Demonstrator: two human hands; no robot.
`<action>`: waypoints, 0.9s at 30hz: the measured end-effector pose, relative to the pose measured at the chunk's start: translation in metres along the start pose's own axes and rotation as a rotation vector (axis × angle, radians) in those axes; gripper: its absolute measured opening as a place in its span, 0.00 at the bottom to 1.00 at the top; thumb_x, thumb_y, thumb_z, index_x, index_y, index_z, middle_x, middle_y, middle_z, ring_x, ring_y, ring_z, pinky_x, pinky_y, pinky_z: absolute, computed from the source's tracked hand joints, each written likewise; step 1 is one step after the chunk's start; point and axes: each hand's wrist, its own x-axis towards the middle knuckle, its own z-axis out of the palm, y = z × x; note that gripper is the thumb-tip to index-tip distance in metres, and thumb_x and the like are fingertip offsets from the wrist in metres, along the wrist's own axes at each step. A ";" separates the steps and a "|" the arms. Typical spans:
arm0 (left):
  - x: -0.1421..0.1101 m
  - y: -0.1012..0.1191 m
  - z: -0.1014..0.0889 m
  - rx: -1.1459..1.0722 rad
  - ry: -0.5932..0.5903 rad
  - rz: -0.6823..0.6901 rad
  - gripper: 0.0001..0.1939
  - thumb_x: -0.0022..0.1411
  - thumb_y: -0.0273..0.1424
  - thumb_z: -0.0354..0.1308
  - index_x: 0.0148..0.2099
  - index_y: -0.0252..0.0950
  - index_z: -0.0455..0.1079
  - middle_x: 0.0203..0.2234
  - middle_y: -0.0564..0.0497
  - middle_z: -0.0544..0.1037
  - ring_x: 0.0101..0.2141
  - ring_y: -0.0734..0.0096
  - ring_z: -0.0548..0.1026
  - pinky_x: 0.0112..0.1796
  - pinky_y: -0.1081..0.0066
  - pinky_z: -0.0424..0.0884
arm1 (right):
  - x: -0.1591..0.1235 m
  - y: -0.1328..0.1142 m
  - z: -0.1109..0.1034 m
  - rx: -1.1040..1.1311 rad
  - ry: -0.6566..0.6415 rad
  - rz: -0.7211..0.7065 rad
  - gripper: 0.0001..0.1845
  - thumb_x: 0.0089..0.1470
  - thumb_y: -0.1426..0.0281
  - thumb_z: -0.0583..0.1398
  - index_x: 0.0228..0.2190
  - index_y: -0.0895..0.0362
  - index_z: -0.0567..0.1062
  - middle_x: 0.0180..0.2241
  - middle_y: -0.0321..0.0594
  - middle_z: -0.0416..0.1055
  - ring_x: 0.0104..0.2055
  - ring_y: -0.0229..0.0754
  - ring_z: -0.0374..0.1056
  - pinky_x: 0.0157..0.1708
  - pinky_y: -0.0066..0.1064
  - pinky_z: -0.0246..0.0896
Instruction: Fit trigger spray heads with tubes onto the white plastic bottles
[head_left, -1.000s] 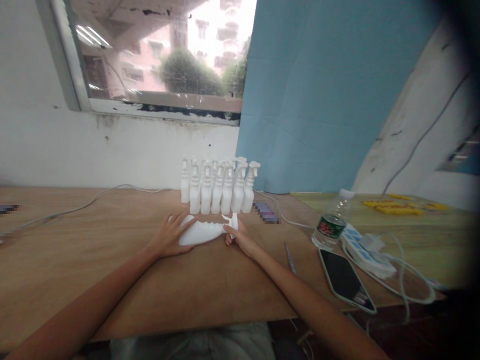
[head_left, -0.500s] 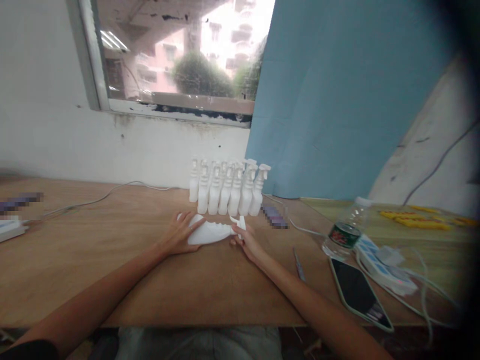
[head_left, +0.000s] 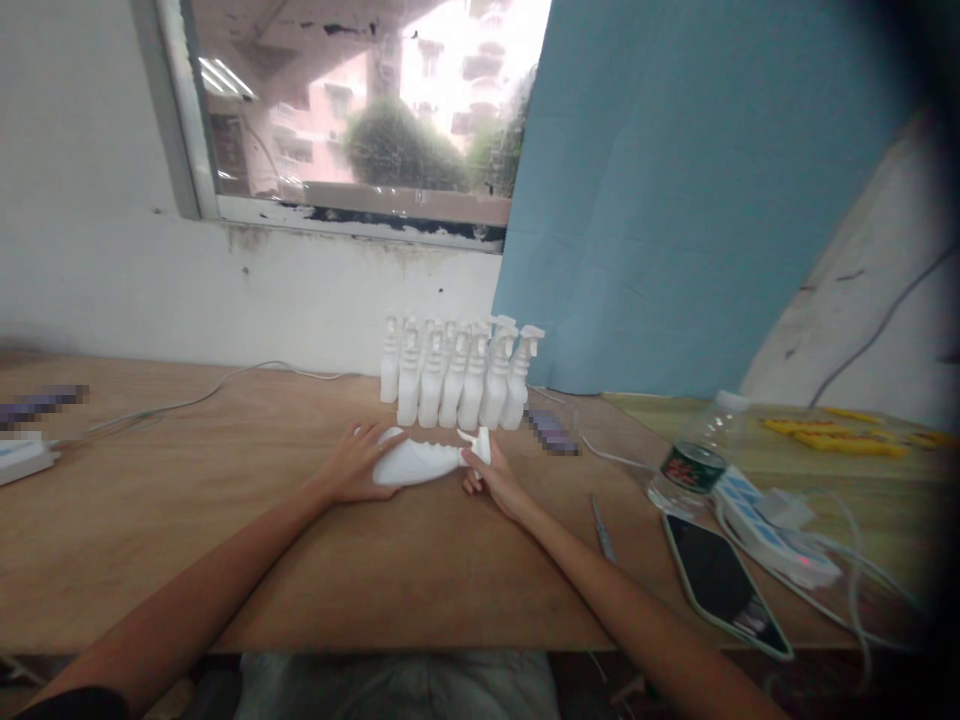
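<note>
A white spray bottle (head_left: pixel 420 463) lies on its side just above or on the wooden table, its base to the left and its trigger head to the right. My left hand (head_left: pixel 355 464) is wrapped round the base end, thumb below and fingers above. At the other end my right hand (head_left: pixel 489 474) is closed on the white trigger sprayer (head_left: pixel 480 446) by the bottle's neck. Behind them, several white spray bottles (head_left: pixel 451 390) with trigger heads stand upright in a tight group near the wall.
To the right are a clear drink bottle (head_left: pixel 694 460), a phone (head_left: pixel 724 580), a power strip (head_left: pixel 780 535) with cables and a thin pen-like tool (head_left: pixel 602 528). Yellow pieces (head_left: pixel 847 437) lie at the far right. A cable (head_left: pixel 202 400) crosses the table's back left.
The spray bottle and both hands stay in nearly the same place. My right hand's fingers have shifted slightly around the sprayer head. The view has moved a little.
</note>
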 end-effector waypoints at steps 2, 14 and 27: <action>0.000 0.001 0.000 0.000 0.009 0.003 0.44 0.48 0.50 0.61 0.65 0.43 0.54 0.56 0.41 0.63 0.55 0.49 0.60 0.54 0.51 0.52 | 0.000 -0.001 0.001 -0.020 0.021 -0.009 0.23 0.48 0.59 0.65 0.38 0.53 0.59 0.16 0.20 0.58 0.12 0.28 0.50 0.14 0.24 0.55; -0.001 0.008 -0.001 0.046 0.027 0.009 0.44 0.48 0.49 0.62 0.65 0.43 0.54 0.57 0.39 0.61 0.56 0.47 0.59 0.55 0.49 0.50 | -0.001 -0.006 0.011 0.053 0.152 0.001 0.22 0.45 0.59 0.66 0.36 0.54 0.63 0.20 0.24 0.61 0.13 0.26 0.47 0.12 0.22 0.49; 0.011 0.051 -0.020 0.023 0.022 -0.001 0.44 0.58 0.49 0.54 0.69 0.38 0.41 0.49 0.40 0.71 0.50 0.51 0.66 0.56 0.50 0.47 | -0.009 0.006 0.029 -0.192 -0.144 0.010 0.31 0.44 0.60 0.67 0.43 0.53 0.57 0.15 0.22 0.62 0.14 0.34 0.57 0.14 0.25 0.56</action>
